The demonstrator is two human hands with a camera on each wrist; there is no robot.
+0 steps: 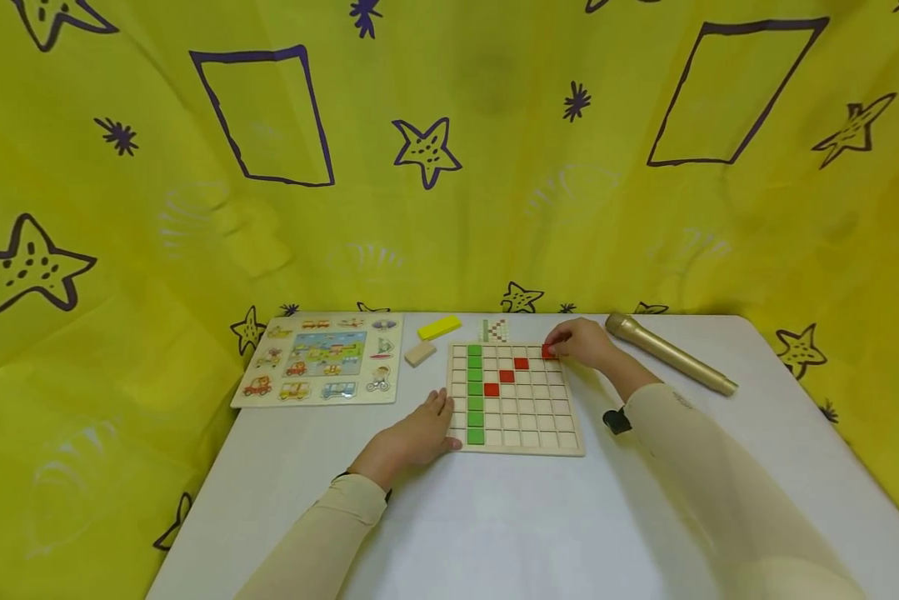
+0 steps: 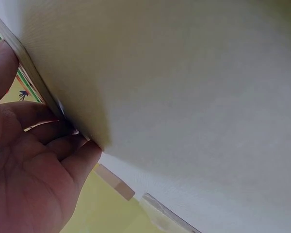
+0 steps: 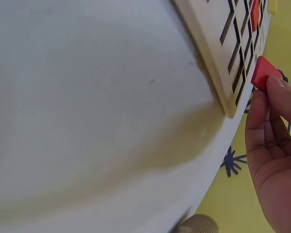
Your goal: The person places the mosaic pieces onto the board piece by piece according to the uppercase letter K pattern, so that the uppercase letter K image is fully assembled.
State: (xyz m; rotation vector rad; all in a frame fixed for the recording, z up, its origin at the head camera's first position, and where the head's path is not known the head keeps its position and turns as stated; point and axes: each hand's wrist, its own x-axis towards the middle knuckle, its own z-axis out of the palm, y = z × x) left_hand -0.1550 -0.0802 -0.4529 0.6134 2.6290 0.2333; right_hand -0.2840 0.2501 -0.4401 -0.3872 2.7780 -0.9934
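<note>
A wooden grid board point(image 1: 561, 445) lies on the white table, holding a column of green tiles point(image 1: 475, 392) and a diagonal of red tiles point(image 1: 506, 376). My right hand point(image 1: 582, 342) pinches a red tile point(image 1: 548, 352) over the board's far right corner; in the right wrist view the red tile point(image 3: 263, 73) sits at my fingertips point(image 3: 276, 90) beside the board's edge point(image 3: 218, 92). My left hand point(image 1: 419, 433) rests flat against the board's left edge, fingers point(image 2: 63, 145) touching the board's edge point(image 2: 36, 80).
A vehicle picture puzzle point(image 1: 317, 360) lies far left. A yellow block point(image 1: 439, 327), a tan block point(image 1: 420, 353) and a small pattern card point(image 1: 493, 330) sit behind the board. A gold cylinder point(image 1: 670, 353) lies far right. Yellow cloth surrounds the table.
</note>
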